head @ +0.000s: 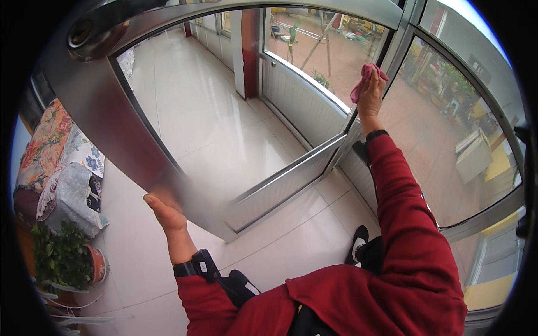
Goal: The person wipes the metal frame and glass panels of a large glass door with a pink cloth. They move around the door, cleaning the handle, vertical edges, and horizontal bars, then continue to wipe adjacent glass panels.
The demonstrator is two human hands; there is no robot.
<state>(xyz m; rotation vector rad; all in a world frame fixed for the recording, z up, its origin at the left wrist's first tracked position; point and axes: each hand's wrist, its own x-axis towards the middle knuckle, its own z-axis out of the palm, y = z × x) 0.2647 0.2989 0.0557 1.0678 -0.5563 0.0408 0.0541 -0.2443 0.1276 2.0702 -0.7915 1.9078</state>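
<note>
A metal-framed glass door (pixel 143 126) stands ajar before me, with a keyhole lock (pixel 80 34) near its top left. My left hand (pixel 167 212) is at the door's near edge, thumb on this side; its fingers are mostly hidden behind the frame. At the upper right, my right hand (pixel 370 94) holds a crumpled pink cloth (pixel 366 75) against the glass and frame at the door's hinge side. Both wrists wear black straps with small black devices.
A window with a metal frame (pixel 462 229) curves along my right side. On the left are a bed or seat with a floral cover (pixel 46 143) and a potted leafy plant (pixel 63 252). Pale floor tiles (pixel 269 235) lie around my feet.
</note>
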